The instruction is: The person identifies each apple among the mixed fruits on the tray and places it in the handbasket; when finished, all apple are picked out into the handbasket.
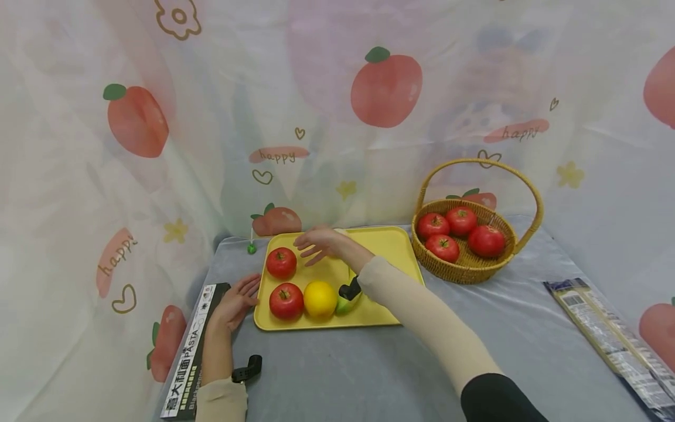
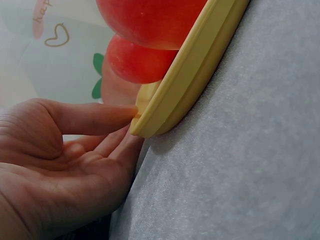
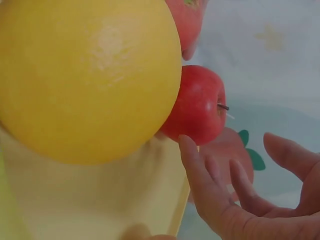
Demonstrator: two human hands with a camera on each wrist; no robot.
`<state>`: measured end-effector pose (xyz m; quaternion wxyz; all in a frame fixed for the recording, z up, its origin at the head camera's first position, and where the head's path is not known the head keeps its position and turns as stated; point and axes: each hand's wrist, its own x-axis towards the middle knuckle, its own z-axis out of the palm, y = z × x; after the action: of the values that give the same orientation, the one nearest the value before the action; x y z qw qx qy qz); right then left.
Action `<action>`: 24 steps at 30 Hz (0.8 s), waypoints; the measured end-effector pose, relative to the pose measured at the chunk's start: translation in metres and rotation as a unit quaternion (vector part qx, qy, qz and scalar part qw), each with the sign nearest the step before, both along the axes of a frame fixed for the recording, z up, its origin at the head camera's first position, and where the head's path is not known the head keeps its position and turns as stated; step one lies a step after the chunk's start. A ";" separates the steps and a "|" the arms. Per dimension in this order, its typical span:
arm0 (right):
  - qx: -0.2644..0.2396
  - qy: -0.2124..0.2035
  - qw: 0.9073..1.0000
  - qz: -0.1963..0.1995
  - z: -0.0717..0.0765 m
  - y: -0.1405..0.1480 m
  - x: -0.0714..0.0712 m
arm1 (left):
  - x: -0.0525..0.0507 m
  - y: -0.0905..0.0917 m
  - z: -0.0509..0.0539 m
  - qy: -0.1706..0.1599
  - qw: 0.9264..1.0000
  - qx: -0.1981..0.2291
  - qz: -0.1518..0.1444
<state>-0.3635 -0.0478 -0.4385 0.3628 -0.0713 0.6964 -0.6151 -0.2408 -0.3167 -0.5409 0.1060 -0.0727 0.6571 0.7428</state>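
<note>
My left hand [image 1: 234,302] is at the left edge of the yellow tray [image 1: 387,234]; in the left wrist view its thumb lies on the rim [image 2: 162,102] with the fingers beneath, pinching it. Above the tray's back part hovers my right hand [image 1: 324,243], fingers spread and holding nothing. Nearest to it is a red apple [image 1: 281,262] with a stem, seen past the fingers in the right wrist view. Along the tray's front lie another red fruit [image 1: 286,301], a yellow round citrus-like fruit [image 1: 320,300] and a yellow-green item [image 1: 345,306], partly hidden by the right wrist camera.
A wicker basket [image 1: 459,272] with a tall handle holds several red fruits at the back right. A black-and-white pasta box [image 1: 190,357] lies left of my left forearm. Far right is a flat plastic package [image 1: 606,343]. A printed curtain [image 1: 327,176] closes off the back.
</note>
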 end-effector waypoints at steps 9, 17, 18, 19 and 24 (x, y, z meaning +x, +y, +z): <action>0.036 -0.024 0.999 -0.018 -0.010 -0.024 -0.008 | 0.000 0.000 -0.002 0.002 1.000 0.004 0.004; 0.058 -0.017 0.997 -0.054 -0.020 -0.040 -0.004 | 0.001 0.000 -0.003 0.004 1.000 0.002 0.001; 0.058 -0.016 0.997 -0.057 -0.022 -0.041 -0.003 | 0.001 0.000 -0.003 0.004 1.000 0.002 0.000; 0.058 -0.014 0.997 -0.059 -0.024 -0.043 -0.003 | 0.001 0.000 -0.003 0.005 1.000 0.001 -0.001; 0.047 -0.007 0.996 -0.071 -0.030 -0.048 -0.002 | 0.001 0.000 -0.001 0.005 1.000 0.003 0.003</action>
<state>-0.3650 -0.0956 -0.4685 0.3257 -0.0006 0.7251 -0.6067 -0.2397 -0.3165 -0.5415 0.1012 -0.0705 0.6549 0.7456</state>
